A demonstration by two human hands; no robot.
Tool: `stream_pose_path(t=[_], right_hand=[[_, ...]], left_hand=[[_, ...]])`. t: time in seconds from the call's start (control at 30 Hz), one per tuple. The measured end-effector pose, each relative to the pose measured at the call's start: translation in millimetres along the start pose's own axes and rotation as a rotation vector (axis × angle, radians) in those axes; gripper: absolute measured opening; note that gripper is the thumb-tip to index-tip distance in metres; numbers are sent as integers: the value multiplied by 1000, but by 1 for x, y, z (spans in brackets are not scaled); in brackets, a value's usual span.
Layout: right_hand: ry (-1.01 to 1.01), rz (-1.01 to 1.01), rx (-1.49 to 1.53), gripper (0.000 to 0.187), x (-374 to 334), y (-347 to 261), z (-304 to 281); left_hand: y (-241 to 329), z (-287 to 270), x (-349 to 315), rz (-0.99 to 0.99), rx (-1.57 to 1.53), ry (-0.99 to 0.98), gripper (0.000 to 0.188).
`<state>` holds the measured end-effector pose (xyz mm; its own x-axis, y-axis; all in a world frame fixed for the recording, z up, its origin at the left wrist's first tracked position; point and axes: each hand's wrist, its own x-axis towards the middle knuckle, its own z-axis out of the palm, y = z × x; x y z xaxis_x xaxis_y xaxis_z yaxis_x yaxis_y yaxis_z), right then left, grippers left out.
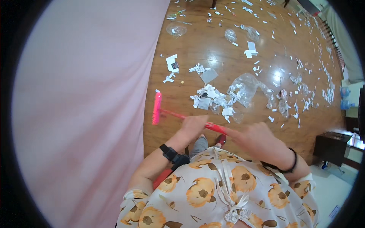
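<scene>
A broom with a bright pink head (157, 108) and a red handle (216, 127) slants across in front of me, its bristles near the pink curtain's lower edge. My left hand (194, 126) is wrapped round the handle on the side toward the head. Higher up the handle, my right hand (257, 137) grips it too, slightly blurred. To the right of the broom head, beyond my hands, lies a heap of torn white paper (213, 98). Beside that heap is a crumpled clear plastic bag (245, 88).
A pink curtain (83, 95) hangs along the whole left side. Paper scraps and plastic bags (251, 33) are scattered over the wooden floor (228, 57). At the right stand a dark cabinet (331, 147) and blue water bottles (345, 98). My red shoe (221, 140) shows below the handle.
</scene>
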<state>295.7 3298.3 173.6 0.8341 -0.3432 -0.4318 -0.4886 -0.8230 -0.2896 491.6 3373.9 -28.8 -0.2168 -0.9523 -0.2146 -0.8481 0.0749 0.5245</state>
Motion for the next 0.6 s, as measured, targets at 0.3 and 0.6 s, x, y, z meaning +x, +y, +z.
stream_pose_path(t=[0.3, 0.6], right_hand=[[176, 28, 98, 11, 86, 14, 127], [263, 343, -3, 37, -62, 57, 82]], left_hand=[[-91, 64, 12, -108, 134, 36, 14], [57, 53, 130, 300, 133, 21, 7]])
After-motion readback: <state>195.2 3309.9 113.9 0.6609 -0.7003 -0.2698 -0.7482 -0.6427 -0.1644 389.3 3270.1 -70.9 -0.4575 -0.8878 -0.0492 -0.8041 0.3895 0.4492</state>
